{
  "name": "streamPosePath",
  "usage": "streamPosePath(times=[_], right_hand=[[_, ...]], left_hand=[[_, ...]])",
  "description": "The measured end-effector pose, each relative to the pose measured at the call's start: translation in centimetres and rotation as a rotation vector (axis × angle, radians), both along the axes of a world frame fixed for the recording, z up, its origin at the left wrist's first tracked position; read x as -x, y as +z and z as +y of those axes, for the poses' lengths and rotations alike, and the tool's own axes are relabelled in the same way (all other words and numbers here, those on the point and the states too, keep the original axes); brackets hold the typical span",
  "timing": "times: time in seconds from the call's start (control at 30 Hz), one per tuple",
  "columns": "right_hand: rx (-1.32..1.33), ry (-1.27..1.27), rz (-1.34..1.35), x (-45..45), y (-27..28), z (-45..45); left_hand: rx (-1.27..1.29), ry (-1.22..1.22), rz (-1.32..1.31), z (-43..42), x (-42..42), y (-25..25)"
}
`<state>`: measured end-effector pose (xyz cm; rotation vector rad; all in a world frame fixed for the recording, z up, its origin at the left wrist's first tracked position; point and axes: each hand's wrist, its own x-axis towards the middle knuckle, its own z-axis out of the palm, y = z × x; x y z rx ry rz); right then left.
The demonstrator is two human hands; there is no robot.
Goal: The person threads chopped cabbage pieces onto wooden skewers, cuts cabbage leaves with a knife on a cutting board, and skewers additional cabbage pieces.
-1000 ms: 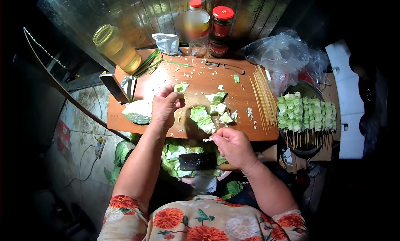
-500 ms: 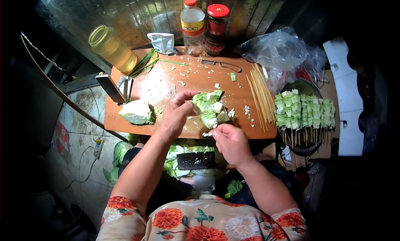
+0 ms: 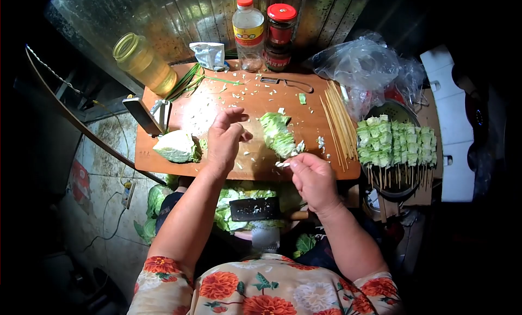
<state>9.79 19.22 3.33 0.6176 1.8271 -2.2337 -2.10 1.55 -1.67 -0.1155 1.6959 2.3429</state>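
Note:
My right hand [image 3: 314, 179] pinches the near end of a cabbage skewer [image 3: 278, 134], with small white cabbage bits by the fingertips. Layered green leaf pieces are bunched along it over the wooden board [image 3: 215, 100]; the stick itself is mostly hidden. To its left, my left hand [image 3: 225, 138] is open and apart from the skewer, fingers spread and holding nothing. A cut cabbage wedge [image 3: 175, 146] lies on the board left of that hand. Loose bamboo skewers [image 3: 338, 119] lie at the board's right side.
Stacked cabbage skewers [image 3: 397, 141] rest over a round pan at right. A cleaver [image 3: 254, 209] lies across cabbage leaves below the board. At the back stand an oil jar [image 3: 145, 67], a bottle [image 3: 248, 36] and red-lidded jars [image 3: 280, 35]. A peeler [image 3: 288, 84] and a phone [image 3: 142, 115] are also there.
My left hand has come off the cabbage leaves and moved slightly left, opening. The right hand has shifted right and down, and the leaf pieces now look more tightly bunched.

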Motion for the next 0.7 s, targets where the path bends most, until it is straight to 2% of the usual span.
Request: streamPosePath(times=[0.03, 0.13, 0.23, 0.37, 0.43, 0.47, 0.53, 0.7], right_hand=[[0.055, -0.033, -0.012, 0.0, 0.5, 0.4], [0.053, -0.074, -0.027, -0.1, 1.1, 0.8], [0.022, -0.083, -0.002, -0.4, 1.3, 1.0], [0.057, -0.066, -0.008, -0.7, 1.7, 1.6], [0.040, -0.053, 0.007, -0.8, 1.7, 1.9], [0.019, -0.042, 0.004, -0.8, 1.7, 2.1], [0.019, -0.042, 0.008, -1.0, 1.7, 2.4], [0.006, -0.038, 0.018, -0.9, 2.0, 2.4]], left_hand=[[0.000, -0.002, -0.001, -0.1, 0.4, -1.0], [0.342, -0.094, -0.121, 0.4, 0.9, -3.6], [0.460, -0.195, -0.183, 1.8, 0.5, -5.2], [0.645, -0.274, -0.070, 3.3, 0.3, -9.2], [0.812, -0.347, 0.007, 4.0, 0.0, -7.0], [0.812, -0.352, 0.008, 4.1, 0.3, -6.6], [0.967, -0.477, -0.016, 4.0, 1.0, -6.0], [1.015, -0.447, 0.077, 4.8, 0.2, -5.3]])
